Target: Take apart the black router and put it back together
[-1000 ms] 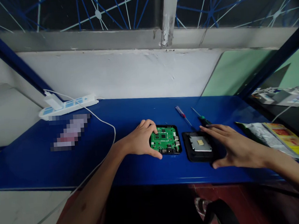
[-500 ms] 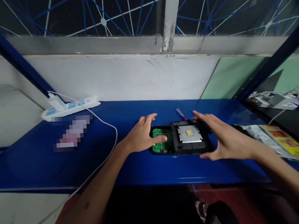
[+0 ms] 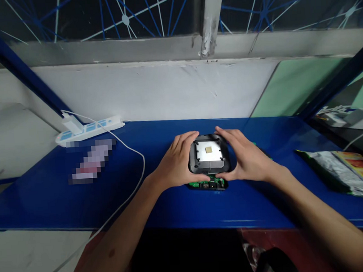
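Both hands grip a black plastic cover (image 3: pixel 209 165) with a silver metal plate and a small tan pad at its middle. My left hand (image 3: pixel 177 163) curls round its left edge, thumb along the near side. On the opposite edge, my right hand (image 3: pixel 247 154) holds it with fingers at the far corner and thumb in front. Under the cover, a green circuit board (image 3: pixel 194 185) sits in a shallow black case on the table; only its near strip shows. The cover hides the rest, and I cannot tell whether cover and case touch.
The blue table (image 3: pixel 174 212) backs onto a white wall. A white power strip (image 3: pixel 102 125) with a plugged charger lies at the back left, its white cable (image 3: pixel 143 163) crossing the table. A blurred-out item (image 3: pixel 92 162) lies near it. A yellow-and-silver packet (image 3: pixel 340 171) rests at the right.
The cover has moved left from beside the circuit board to above it. My left hand has gone from over the board to the cover's left edge. The view has shifted slightly.
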`<state>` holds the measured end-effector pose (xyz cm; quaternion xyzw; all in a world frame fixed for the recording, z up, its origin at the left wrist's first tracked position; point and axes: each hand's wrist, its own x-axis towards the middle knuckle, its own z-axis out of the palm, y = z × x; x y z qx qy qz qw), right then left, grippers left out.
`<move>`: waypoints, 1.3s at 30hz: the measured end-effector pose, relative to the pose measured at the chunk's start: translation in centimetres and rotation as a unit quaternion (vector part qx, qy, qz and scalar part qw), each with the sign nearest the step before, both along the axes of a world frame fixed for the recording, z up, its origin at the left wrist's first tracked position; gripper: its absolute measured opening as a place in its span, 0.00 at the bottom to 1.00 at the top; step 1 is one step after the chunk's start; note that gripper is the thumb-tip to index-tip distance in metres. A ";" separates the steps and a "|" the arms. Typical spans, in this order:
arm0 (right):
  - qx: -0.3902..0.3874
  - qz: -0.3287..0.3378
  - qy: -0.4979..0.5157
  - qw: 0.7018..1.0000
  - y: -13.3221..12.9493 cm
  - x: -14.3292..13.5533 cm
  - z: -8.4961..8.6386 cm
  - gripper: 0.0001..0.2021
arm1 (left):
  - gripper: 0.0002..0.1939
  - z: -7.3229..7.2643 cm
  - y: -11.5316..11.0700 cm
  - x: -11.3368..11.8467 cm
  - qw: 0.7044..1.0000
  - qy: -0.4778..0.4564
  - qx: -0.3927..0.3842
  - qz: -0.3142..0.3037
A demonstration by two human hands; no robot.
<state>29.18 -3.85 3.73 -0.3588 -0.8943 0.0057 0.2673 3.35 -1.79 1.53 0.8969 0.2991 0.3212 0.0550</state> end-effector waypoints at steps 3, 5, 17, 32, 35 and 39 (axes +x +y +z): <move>0.023 0.009 -0.004 1.000 -0.1 -0.1 -0.4 0.58 | 0.66 -0.1 0.0 0.1 1.000 0.020 -0.009 -0.009; 0.036 0.009 -0.004 0.999 -0.1 -0.1 -0.6 0.58 | 0.64 -0.1 -0.1 0.2 0.999 0.030 -0.013 -0.009; -0.012 0.006 -0.015 1.000 -0.3 0.4 -1.2 0.61 | 0.63 -0.7 0.0 0.1 0.999 -0.032 0.011 -0.010; -0.040 -0.004 0.029 0.999 -0.3 0.2 -1.9 0.61 | 0.60 -0.2 0.1 0.0 1.000 -0.012 0.024 -0.012; -0.044 -0.001 0.038 0.998 -0.3 0.3 -1.9 0.62 | 0.60 -0.2 0.1 -0.1 1.000 -0.009 0.027 -0.013; -0.048 -0.001 0.048 0.998 -0.3 0.3 -2.0 0.61 | 0.60 -0.2 0.1 -0.1 1.000 -0.008 0.022 -0.013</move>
